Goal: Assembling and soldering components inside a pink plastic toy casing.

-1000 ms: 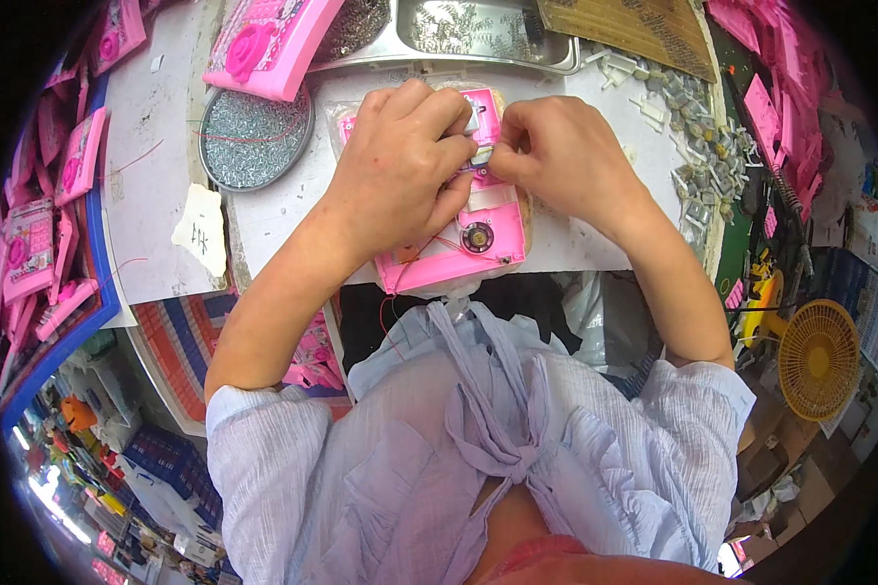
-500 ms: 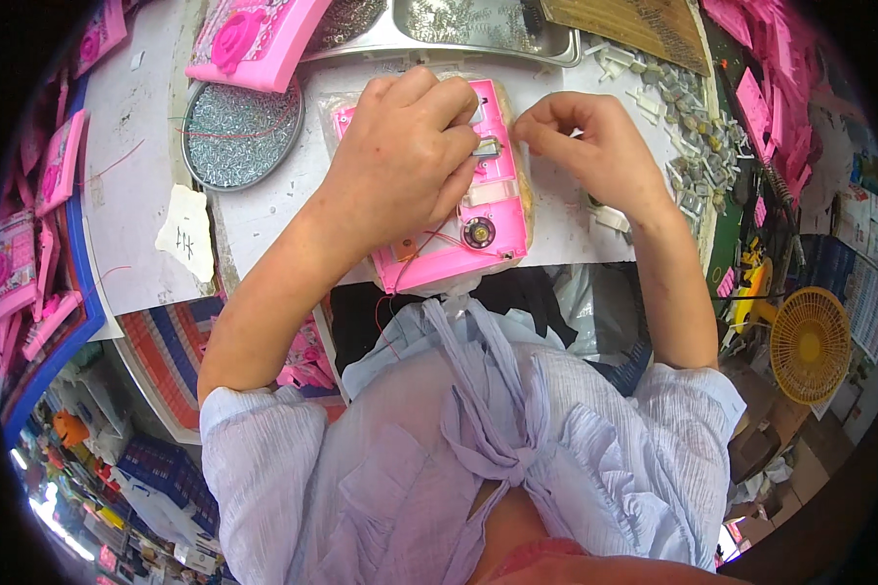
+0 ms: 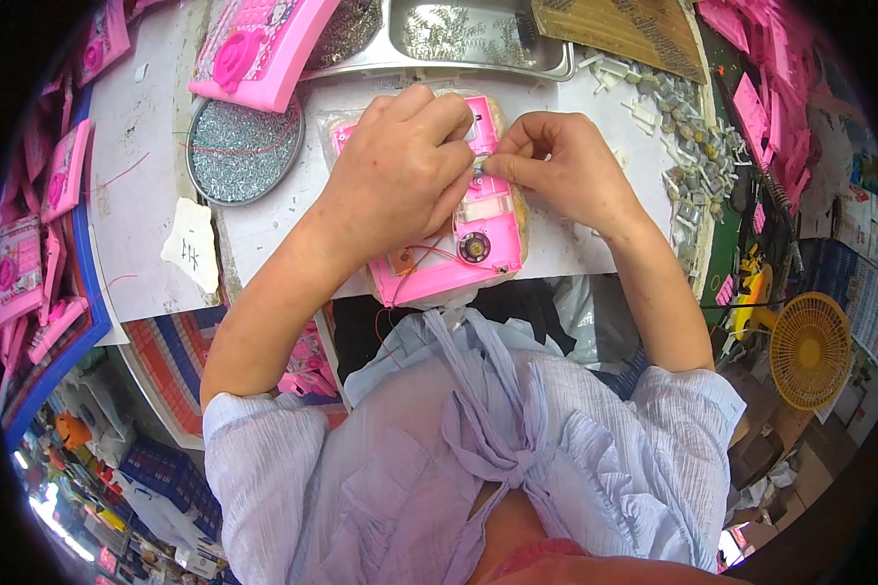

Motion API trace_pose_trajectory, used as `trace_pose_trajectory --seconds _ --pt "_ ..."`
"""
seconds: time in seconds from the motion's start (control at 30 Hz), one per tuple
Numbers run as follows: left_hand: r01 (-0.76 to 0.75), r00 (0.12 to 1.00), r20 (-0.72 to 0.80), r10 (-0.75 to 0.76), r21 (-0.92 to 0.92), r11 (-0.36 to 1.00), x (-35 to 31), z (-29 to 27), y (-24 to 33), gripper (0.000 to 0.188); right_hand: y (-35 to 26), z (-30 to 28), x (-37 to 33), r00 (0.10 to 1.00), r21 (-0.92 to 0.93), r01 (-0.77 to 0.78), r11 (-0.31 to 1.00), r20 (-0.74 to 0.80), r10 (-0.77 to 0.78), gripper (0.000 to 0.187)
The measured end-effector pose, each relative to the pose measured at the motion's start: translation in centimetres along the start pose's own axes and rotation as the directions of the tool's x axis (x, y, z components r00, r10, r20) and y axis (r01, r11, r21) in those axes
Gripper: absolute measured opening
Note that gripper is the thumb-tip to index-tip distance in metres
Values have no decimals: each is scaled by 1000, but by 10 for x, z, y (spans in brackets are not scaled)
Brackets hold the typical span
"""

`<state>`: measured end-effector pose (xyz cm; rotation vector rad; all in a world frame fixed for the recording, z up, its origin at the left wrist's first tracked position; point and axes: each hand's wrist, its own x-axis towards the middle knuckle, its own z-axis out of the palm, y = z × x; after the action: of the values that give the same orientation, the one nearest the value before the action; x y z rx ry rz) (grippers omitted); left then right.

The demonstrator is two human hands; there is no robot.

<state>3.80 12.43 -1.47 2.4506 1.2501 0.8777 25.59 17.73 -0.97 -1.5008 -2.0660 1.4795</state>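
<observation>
In front of me a pink plastic toy housing (image 3: 439, 280) lies with its inside up on a padded, plastic-wrapped block. A small round speaker (image 3: 474, 248) and thin red wires show near its front edge. My left hand (image 3: 400, 161) rests over the housing's left and middle, fingers curled closed; what they pinch is hidden. My right hand (image 3: 561, 166) reaches in from the right, with thumb and forefinger pinched at a small metal part inside the housing, too small to name. The left hand's fingertips are close beside it.
A round dish of small screws (image 3: 244, 151) stands at the left under a pink toy panel (image 3: 263, 49). A metal tray (image 3: 566, 63) holding springs is at the back. Small grey-white parts (image 3: 698, 146) are heaped at the right, near a brown cardboard piece (image 3: 634, 34).
My right hand has moved left and inward, so its fingertips now meet the small part in the housing. My left hand stays over the housing. The whole view has shifted slightly.
</observation>
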Motion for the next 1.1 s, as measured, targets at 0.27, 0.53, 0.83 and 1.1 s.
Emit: trace_pose_trajectory --seconds 0.27,0.53,0.83,1.1 --pt "9 998 66 -8 -15 1000 8 -5 -3 14 4 3 -10 999 83 44 996 -9 -44 25" --pt "76 981 181 -69 -32 997 23 -16 -3 21 43 -129 -34 927 -241 93 966 -333 -172 20" --pt "211 871 440 -218 65 975 58 -17 6 24 129 -312 48 720 -699 -684 208 -603 343 35" --pt "194 844 485 -228 120 974 62 -16 3 22 171 -399 80 847 -798 -509 324 -397 352 36"
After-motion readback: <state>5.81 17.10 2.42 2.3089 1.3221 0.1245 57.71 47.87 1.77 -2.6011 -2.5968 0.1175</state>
